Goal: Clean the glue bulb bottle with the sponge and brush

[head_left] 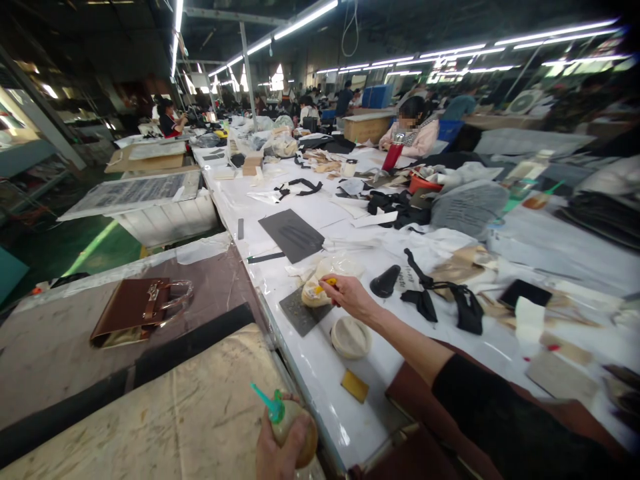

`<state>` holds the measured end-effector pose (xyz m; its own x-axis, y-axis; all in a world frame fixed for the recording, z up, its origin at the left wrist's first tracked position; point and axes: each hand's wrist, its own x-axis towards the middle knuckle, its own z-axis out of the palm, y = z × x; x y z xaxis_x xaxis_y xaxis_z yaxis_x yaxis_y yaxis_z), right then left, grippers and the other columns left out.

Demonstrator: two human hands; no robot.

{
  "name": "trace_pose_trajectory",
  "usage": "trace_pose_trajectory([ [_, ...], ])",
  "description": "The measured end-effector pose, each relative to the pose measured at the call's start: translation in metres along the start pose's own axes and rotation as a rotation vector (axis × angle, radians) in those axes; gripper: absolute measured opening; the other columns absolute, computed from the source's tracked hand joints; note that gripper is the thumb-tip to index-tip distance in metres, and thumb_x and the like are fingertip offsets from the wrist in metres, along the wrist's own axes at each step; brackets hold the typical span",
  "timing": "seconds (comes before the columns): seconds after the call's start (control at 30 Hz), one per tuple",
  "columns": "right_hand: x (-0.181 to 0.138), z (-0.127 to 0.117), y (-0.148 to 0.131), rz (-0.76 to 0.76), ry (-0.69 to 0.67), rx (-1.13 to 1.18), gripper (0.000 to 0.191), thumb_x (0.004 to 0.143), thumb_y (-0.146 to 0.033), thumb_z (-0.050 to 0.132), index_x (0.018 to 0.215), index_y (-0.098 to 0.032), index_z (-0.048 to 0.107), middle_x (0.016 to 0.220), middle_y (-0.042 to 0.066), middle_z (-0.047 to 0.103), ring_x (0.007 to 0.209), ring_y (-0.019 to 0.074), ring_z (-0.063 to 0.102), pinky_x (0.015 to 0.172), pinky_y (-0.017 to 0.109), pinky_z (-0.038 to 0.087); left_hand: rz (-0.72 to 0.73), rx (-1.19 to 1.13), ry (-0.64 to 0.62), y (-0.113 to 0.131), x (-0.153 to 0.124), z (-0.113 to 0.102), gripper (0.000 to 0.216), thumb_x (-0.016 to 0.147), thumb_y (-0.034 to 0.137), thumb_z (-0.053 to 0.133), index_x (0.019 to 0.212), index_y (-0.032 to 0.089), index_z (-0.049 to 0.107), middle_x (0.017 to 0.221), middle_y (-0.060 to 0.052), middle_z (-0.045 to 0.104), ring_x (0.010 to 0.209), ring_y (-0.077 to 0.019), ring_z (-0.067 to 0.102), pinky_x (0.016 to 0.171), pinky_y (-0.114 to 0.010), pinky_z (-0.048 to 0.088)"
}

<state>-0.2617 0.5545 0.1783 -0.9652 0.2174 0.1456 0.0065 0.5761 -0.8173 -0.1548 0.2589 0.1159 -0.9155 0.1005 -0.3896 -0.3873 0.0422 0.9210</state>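
The left hand (280,455) is wrapped around a round bottle (299,432), well toward the viewer from the grey slab (299,316). Its teal nozzle (269,402) tilts up and to the left. The right hand (353,297) reaches out over the bench (310,220), and its fingertips appear to pinch a small yellow piece (327,283) on the cream rag (312,294) at the slab's far edge. What the piece is, the blur hides.

A white dish (351,337) sits just right of the slab and a yellow pad (355,385) lies nearer than that. A black cone (386,282) stands to the slab's right, beyond the hand. A brown bag (135,310) lies well left of the slab.

The grip on the piece looks light. It would be best to take the piece alone, so the rag does not lift with it, and to bring the arm back above the dish rather than across it. The bottle should stay nozzle-up, away from the bag.
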Motion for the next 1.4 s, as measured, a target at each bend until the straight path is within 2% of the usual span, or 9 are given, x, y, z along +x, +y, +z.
trace_pose_trajectory([
  [0.17, -0.009, -0.006, 0.0, 0.082, 0.055, 0.231, 0.039, 0.088, -0.057, 0.063, 0.094, -0.019, 0.069, 0.062, -0.001, 0.062, 0.045, 0.0162, 0.059, 0.042, 0.025, 0.046, 0.057, -0.013, -0.024, -0.007, 0.003, -0.003, 0.078, 0.054, 0.071, 0.082, 0.103, 0.012, 0.069, 0.09, -0.012, 0.075, 0.085, -0.0274, 0.071, 0.078, -0.031, 0.054],
  [0.37, -0.026, -0.023, -0.013, 0.212, 0.197, 0.583, 0.041, 0.079, -0.054, 0.076, 0.091, -0.016, 0.067, 0.063, 0.002, 0.064, 0.045, 0.0132, 0.053, 0.041, 0.024, 0.046, 0.087, -0.197, -0.224, 0.006, 0.003, -0.004, 0.077, 0.048, 0.066, 0.089, 0.1, 0.015, 0.065, 0.095, -0.013, 0.072, 0.089, -0.0291, 0.068, 0.081, -0.037, 0.054],
  [0.57, -0.09, -0.057, -0.033, 0.316, 0.308, 0.942, 0.034, 0.084, -0.048, 0.073, 0.093, -0.015, 0.069, 0.064, 0.0, 0.057, 0.048, 0.0079, 0.042, 0.042, 0.018, 0.039, 0.061, -0.359, -0.585, 0.049, -0.005, -0.016, 0.075, 0.045, 0.056, 0.095, 0.103, 0.018, 0.065, 0.1, -0.013, 0.072, 0.091, -0.032, 0.068, 0.082, -0.042, 0.054],
  [0.67, -0.136, -0.063, -0.056, 0.389, 0.329, 1.147, 0.028, 0.085, -0.042, 0.074, 0.092, -0.015, 0.07, 0.063, -0.002, 0.052, 0.047, 0.0056, 0.036, 0.04, 0.015, 0.034, 0.057, -0.438, -0.676, 0.073, -0.016, -0.02, 0.071, 0.064, 0.076, 0.075, 0.105, 0.018, 0.065, 0.094, -0.013, 0.072, 0.091, -0.0313, 0.068, 0.084, -0.043, 0.053],
  [0.77, -0.181, -0.057, -0.089, 0.432, 0.345, 1.286, 0.025, 0.086, -0.038, 0.076, 0.096, -0.015, 0.071, 0.062, -0.001, 0.054, 0.047, 0.0064, 0.039, 0.042, 0.016, 0.037, -0.076, -0.484, -0.634, 0.095, -0.031, -0.019, 0.078, 0.078, 0.087, 0.043, 0.098, 0.016, 0.068, 0.09, -0.014, 0.072, 0.094, -0.0317, 0.069, 0.087, -0.044, 0.052],
  [0.9, -0.225, -0.04, -0.129, 0.371, 0.355, 1.266, 0.026, 0.086, -0.038, 0.078, 0.097, -0.017, 0.07, 0.058, 0.001, 0.058, 0.042, 0.0083, 0.044, 0.043, 0.019, 0.038, -0.151, -0.381, -0.5, 0.117, -0.052, -0.015, 0.079, 0.075, 0.088, 0.048, 0.1, 0.015, 0.069, 0.084, -0.011, 0.072, 0.089, -0.0305, 0.07, 0.083, -0.041, 0.054],
  [1.03, -0.248, -0.035, -0.144, 0.368, 0.463, 1.241, 0.027, 0.089, -0.041, 0.075, 0.099, -0.017, 0.068, 0.061, 0.002, 0.061, 0.043, 0.0089, 0.046, 0.044, 0.02, 0.037, -0.088, -0.318, -0.407, 0.132, -0.07, -0.01, 0.076, 0.084, 0.081, 0.046, 0.118, 0.016, 0.065, 0.085, -0.009, 0.072, 0.082, -0.0253, 0.07, 0.078, -0.036, 0.055],
  [1.13, -0.257, -0.037, -0.145, 0.341, 0.43, 1.259, 0.027, 0.09, -0.041, 0.073, 0.102, -0.018, 0.066, 0.062, 0.002, 0.062, 0.043, 0.0102, 0.048, 0.044, 0.021, 0.038, -0.037, -0.332, -0.372, 0.143, -0.079, -0.005, 0.069, 0.085, 0.077, 0.049, 0.109, 0.015, 0.067, 0.085, -0.008, 0.071, 0.08, -0.0241, 0.07, 0.074, -0.033, 0.056],
  [1.4, -0.269, -0.022, -0.175, 0.276, 0.384, 1.227, 0.031, 0.093, -0.045, 0.07, 0.105, -0.018, 0.063, 0.066, 0.003, 0.067, 0.043, 0.0105, 0.052, 0.046, 0.022, 0.041, 0.189, -0.301, -0.455, 0.155, -0.097, 0.004, 0.045, 0.097, 0.058, 0.049, 0.109, 0.017, 0.062, 0.103, -0.01, 0.07, 0.094, -0.0228, 0.067, 0.079, -0.03, 0.055],
])
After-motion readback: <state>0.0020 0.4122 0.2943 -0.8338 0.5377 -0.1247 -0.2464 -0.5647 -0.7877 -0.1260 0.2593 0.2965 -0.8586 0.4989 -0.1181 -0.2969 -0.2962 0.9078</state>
